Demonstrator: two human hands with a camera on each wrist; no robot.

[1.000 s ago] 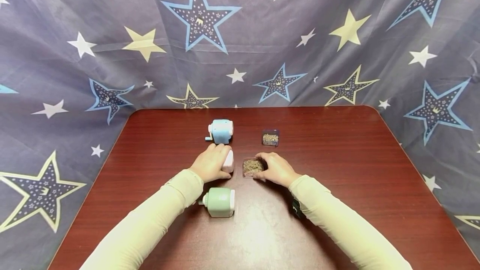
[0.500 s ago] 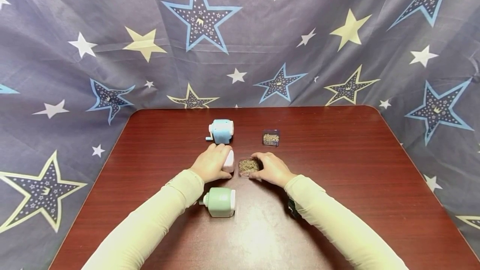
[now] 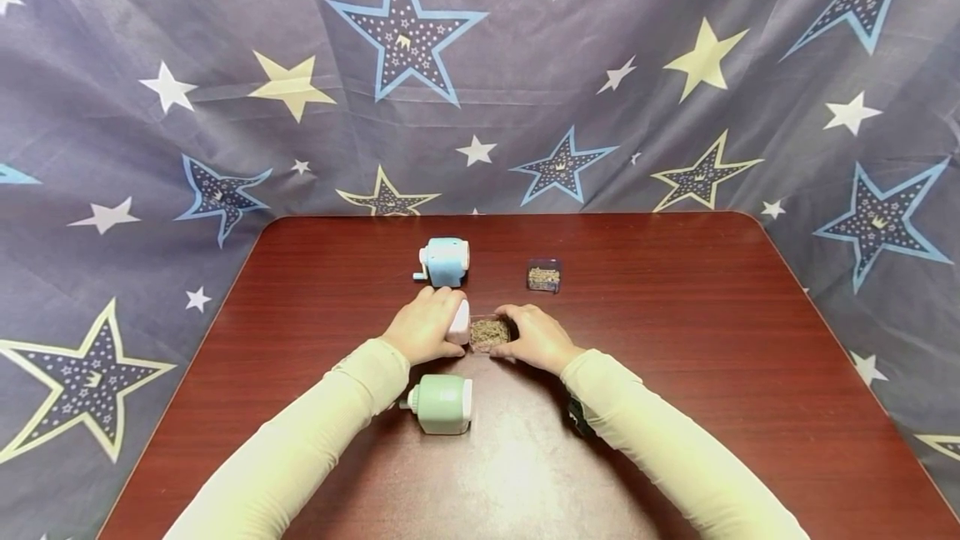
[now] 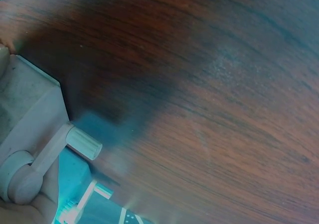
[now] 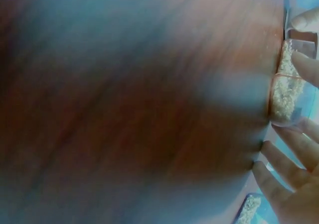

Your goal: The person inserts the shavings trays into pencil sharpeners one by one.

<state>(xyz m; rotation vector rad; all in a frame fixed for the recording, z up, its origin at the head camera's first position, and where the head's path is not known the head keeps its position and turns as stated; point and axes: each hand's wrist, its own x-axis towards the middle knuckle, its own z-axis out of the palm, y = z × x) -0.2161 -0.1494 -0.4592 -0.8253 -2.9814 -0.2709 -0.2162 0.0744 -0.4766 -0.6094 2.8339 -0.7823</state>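
Observation:
My left hand (image 3: 422, 327) grips a pale pink hand-crank pencil sharpener (image 3: 461, 323), covering most of it in the head view. Its crank handle (image 4: 52, 152) shows in the left wrist view. Thumb and fingers of my right hand (image 3: 542, 340) hold a clear shavings drawer (image 3: 489, 333) by its sides, filled with brownish pencil shavings. The drawer lies right at the pink sharpener's right face. In the right wrist view, the same drawer (image 5: 286, 97) appears at the right edge with fingers around it.
A blue crank sharpener (image 3: 447, 262) stands behind the left hand, and a green one (image 3: 442, 404) in front of it. A dark-rimmed drawer of shavings (image 3: 543, 275) lies farther back on the reddish-brown table (image 3: 675, 298). A star-patterned cloth (image 3: 480, 107) hangs behind.
My right hand has slid the shavings drawer left across the table, closing the gap to the pink sharpener. The left hand keeps its grip in place.

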